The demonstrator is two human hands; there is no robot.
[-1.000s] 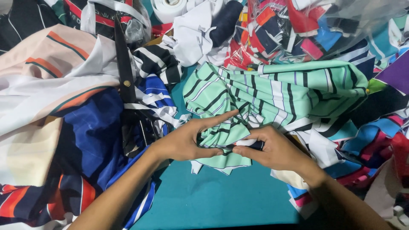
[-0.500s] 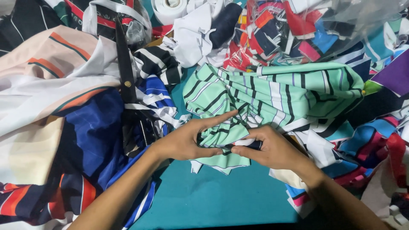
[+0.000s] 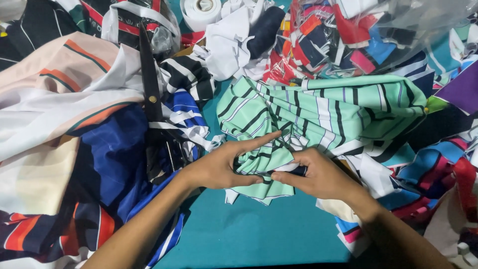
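A flat teal tabletop (image 3: pixel 259 239) fills the lower middle of the view, bare only in that patch. The rest of it is buried under heaps of cloth. To the left of the bare patch lies a spread of cream, white and deep blue fabric (image 3: pixel 74 134) with orange stripes. Beyond the patch, at the far edge, a white roll of tape (image 3: pixel 200 11) stands beside a crumpled clear plastic bag (image 3: pixel 378 35) stuffed with red, blue and white scraps. The light is even and rather dim, throwing soft shadows. No wall, floor or window shows.
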